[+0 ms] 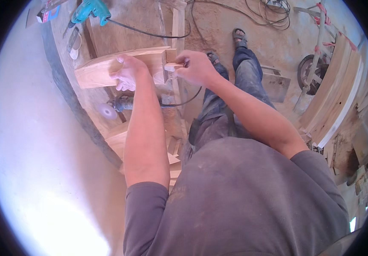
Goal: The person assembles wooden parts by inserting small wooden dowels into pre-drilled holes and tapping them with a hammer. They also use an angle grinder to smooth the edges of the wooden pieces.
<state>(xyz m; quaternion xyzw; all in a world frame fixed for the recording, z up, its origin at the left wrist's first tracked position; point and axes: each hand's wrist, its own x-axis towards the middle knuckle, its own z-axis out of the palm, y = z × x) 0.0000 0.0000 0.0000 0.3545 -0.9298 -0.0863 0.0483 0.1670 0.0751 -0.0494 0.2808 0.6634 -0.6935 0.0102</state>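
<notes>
A pale, slightly curved wooden board (93,73) lies across the workbench at the upper left. My left hand (128,72) lies over its middle, thumb and fingers bent around it and holding it. At the board's right end, my right hand (196,68) pinches a small flat piece of wood (172,67) between thumb and fingers. This piece sits against or very close to the board's end; whether it touches cannot be made out. Just below the board rests an angle grinder (124,103) with a pale round disc.
A teal power drill (91,12) lies on the wooden workbench (128,22) beyond the board, its black cord trailing right. More wood pieces (117,138) lie beside my left forearm. Long planks (335,87) lean at the right, near a wheel (307,72). Cables (273,15) coil on the floor.
</notes>
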